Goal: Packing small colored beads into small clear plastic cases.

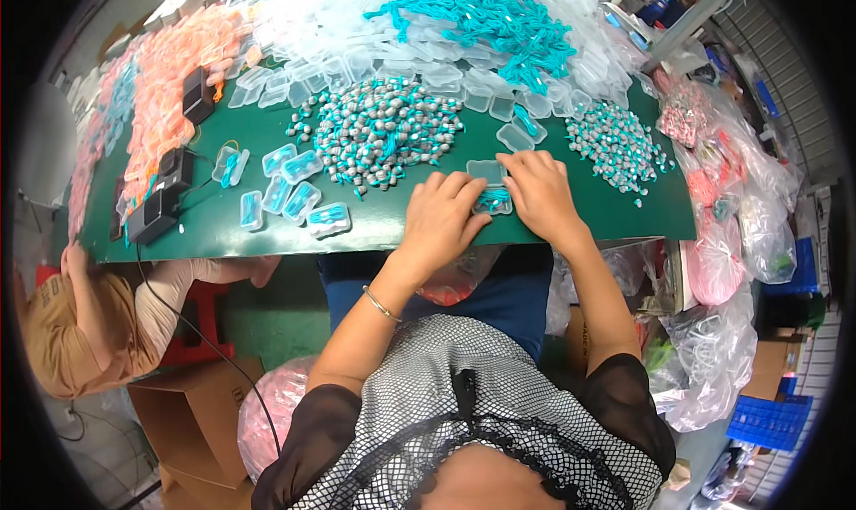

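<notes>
Close to the table's front edge, a small clear plastic case stands with its lid folded back. Coiled teal cord lies inside its near half. My left hand grips the case from the left, thumb and fingertips at its edge. From the other side my right hand holds it, fingers curled over the right edge. The fingers partly cover the case. Just beyond them lies another open clear case with a teal piece by it. To the left is a heap of small grey rounded pieces with teal ends.
Several closed cases with teal contents lie left. A second heap of small pieces is at right. Teal cords, clear cases and orange cords cover the far side. Black boxes and another person are left.
</notes>
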A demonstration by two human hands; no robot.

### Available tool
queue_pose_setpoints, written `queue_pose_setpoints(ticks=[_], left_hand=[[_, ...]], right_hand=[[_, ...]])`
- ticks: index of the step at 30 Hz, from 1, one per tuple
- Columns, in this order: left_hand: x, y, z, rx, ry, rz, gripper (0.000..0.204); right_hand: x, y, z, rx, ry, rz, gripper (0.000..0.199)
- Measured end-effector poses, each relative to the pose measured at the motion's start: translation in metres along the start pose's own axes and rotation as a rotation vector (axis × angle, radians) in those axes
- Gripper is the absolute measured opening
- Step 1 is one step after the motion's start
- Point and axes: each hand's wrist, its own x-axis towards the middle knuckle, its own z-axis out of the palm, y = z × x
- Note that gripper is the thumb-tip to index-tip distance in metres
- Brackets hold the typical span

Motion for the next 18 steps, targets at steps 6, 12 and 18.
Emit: queue_pose_setpoints(ticks=[6, 12, 18], left_hand=[[0.007, 0.011, -0.004, -0.091, -0.065, -0.12, 0.059], [0.0, 0.001, -0.002, -0.036, -0.029, -0.007, 0.049], [0.001, 0.004, 0.005, -0.086, 0.033, 0.015, 0.027]], right_hand=[[0.0, 0.014, -0.002, 0.269, -0.041, 0.098, 0.029], [-0.018, -0.005, -0.014, 0.429, -0.033, -0.162, 0.027], [-0.026, -0.007, -0.003, 0.39, 0.033, -0.1, 0.025]])
